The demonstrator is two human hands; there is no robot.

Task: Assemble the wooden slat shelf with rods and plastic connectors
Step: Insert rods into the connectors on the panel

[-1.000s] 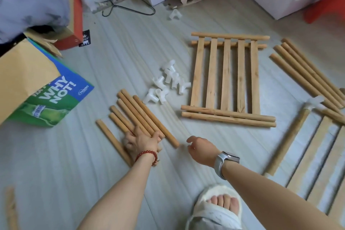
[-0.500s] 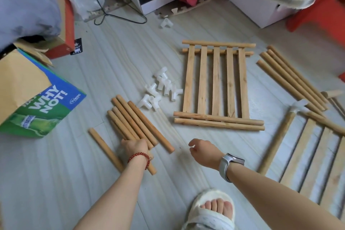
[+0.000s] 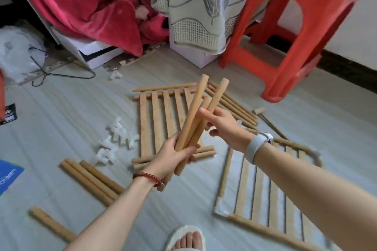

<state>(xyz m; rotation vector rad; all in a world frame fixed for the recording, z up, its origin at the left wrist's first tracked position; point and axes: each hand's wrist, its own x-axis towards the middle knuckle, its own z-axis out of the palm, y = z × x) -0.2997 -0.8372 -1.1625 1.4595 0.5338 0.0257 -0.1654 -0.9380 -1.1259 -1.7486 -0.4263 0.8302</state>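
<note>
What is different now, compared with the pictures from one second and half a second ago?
The left hand, which lay on the short rods on the floor, has lifted a bundle of rods and grips it. The right hand has come up and touches the bundle with its fingers. Fewer short rods lie on the floor. The slat panel and white connectors stayed where they were.

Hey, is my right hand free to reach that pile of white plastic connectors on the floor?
Probably yes. Your right hand holds nothing, its fingers just touching the rods in your left hand's grip. The connectors lie uncovered on the floor, but across your left arm, so you'd cross over it.
</note>
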